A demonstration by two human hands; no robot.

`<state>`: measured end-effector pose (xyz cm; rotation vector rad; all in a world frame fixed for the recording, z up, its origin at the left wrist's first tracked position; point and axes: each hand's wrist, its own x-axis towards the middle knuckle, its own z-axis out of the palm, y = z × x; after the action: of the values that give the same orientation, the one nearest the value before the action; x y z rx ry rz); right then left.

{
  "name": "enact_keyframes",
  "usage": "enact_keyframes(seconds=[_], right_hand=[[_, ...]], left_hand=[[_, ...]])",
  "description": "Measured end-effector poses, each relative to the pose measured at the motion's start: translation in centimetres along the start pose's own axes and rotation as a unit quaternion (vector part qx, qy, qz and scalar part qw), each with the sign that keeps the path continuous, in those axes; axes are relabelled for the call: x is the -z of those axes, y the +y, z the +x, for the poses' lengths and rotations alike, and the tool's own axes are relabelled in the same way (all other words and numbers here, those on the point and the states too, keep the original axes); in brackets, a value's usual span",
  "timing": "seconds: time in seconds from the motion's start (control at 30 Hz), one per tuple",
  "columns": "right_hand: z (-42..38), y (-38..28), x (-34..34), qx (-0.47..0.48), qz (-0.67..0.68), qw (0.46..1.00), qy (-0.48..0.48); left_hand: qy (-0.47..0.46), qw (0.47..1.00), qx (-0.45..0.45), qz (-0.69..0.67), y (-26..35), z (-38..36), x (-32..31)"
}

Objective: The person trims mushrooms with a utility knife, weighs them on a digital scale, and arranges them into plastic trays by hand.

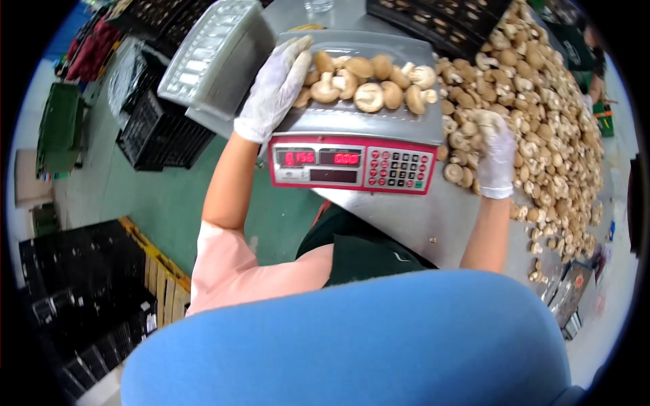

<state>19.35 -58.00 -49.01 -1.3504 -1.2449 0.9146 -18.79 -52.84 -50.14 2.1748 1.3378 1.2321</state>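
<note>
Blue cap brim [352, 338] is crowding your view; your left hand [274, 91], flat open, is steadying scale mushrooms [365, 81], your right hand [494, 159] is closing on the pile [542, 101], so add singles gently.

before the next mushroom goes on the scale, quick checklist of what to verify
1. Mushrooms on scale sit inside the pan edge: ok.
2. Left hand off the pan: not ok, it rests on the pan's left end beside the mushrooms.
3. Right hand at the mushroom pile: ok; whether it holds one, cannot tell.
4. Scale display lit: ok; exact digits, cannot tell.
5. Gloves on both hands: ok.
</note>
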Motion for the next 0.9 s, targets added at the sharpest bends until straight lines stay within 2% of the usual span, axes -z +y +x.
enact_keyframes(seconds=[0.03, 0.1, 0.17, 0.23, 0.27, 0.3, 0.37, 0.4, 0.5, 0.57, 0.63, 0.67, 0.7, 0.77, 0.8, 0.83, 0.9], right_hand=[[-0.3, -1.8, -0.5, -0.061, -0.045, 0.997, -0.021], [-0.5, -2.2, -1.2, -0.006, -0.052, 0.996, -0.067], [-0.4, -1.5, -2.2, 0.088, -0.118, 0.987, -0.068], [0.2, -1.3, -2.9, 0.263, -0.286, 0.921, -0.021], [-0.1, -1.2, -3.4, 0.096, -0.166, 0.981, -0.041], [0.2, -0.9, -3.0, 0.097, -0.165, 0.981, -0.036], [1.2, -0.7, -2.3, 0.184, -0.228, 0.956, -0.027], [1.1, -1.6, -2.1, 0.085, -0.234, 0.968, -0.033], [1.6, -2.0, -1.6, 0.109, -0.162, 0.980, -0.044], [1.3, -1.7, -2.1, 0.106, -0.161, 0.979, -0.060], [1.6, 0.0, -2.8, 0.218, -0.304, 0.927, -0.029], [1.7, -0.3, -2.7, 0.219, -0.357, 0.907, -0.037], [1.8, -0.7, -2.6, 0.225, -0.354, 0.907, -0.040], [1.9, -1.7, -2.7, 0.162, -0.330, 0.930, -0.030], [2.0, -2.5, -2.7, 0.135, -0.287, 0.948, -0.035], [1.8, -3.6, -2.5, 0.062, -0.161, 0.984, -0.052], [2.6, -4.7, -2.5, 0.184, -0.137, 0.970, -0.074]], left_hand=[[0.009, 0.999, -0.023, 0.043, 0.5, 0.0, -0.5], [0.013, 0.997, -0.029, 0.067, 1.0, -0.4, -1.1], [-0.004, 0.998, 0.007, 0.055, 2.0, -0.4, -1.8], [-0.015, 0.997, 0.011, 0.075, 3.2, -0.7, -2.4], [-0.017, 0.997, 0.015, 0.067, 3.9, -0.6, -2.6], [-0.019, 0.998, 0.019, 0.060, 4.7, -0.5, -2.6], [-0.024, 0.998, 0.031, 0.059, 5.6, -0.3, -2.5], [-0.022, 0.997, 0.030, 0.061, 5.7, -0.3, -2.5], [-0.014, 0.998, 0.031, 0.049, 5.9, -0.3, -2.3], [-0.016, 0.999, 0.022, 0.028, 5.7, -0.5, -2.1], [-0.018, 0.999, 0.017, 0.030, 5.4, -0.7, -2.2], [-0.019, 0.999, 0.014, 0.033, 5.4, -0.6, -2.0], [-0.017, 0.999, 0.030, 0.002, 5.7, -0.8, -1.8], [-0.015, 0.996, 0.058, -0.065, 5.5, -1.1, -1.2], [-0.008, 0.998, 0.044, -0.045, 4.8, -1.4, -0.7], [-0.005, 0.998, 0.054, -0.046, 4.3, -1.7, -0.2], [0.025, 0.995, 0.068, -0.069, 4.2, -2.0, 0.6]])
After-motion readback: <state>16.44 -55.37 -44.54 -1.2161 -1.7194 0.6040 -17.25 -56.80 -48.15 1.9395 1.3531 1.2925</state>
